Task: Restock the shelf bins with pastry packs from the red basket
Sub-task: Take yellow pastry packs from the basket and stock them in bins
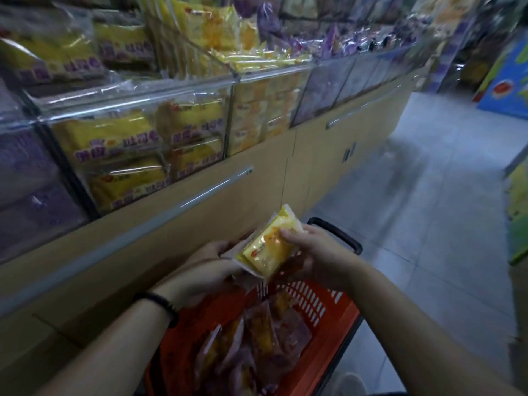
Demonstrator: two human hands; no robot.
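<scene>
Head view: both hands' fingers (288,234) clasp yellow pack (268,250).

We are standing in a shop aisle, most likely a grocery or snack store. On the left runs a long row of clear plastic shelf bins (137,110) packed with yellow pastry packs (114,138) and purple packs (34,178), above tan cabinet doors (257,172) with metal handles. A red basket (323,324) holding more packs sits near us. A pale tiled floor (428,195) stretches to the far right, where colourful displays (511,81) stand.
</scene>
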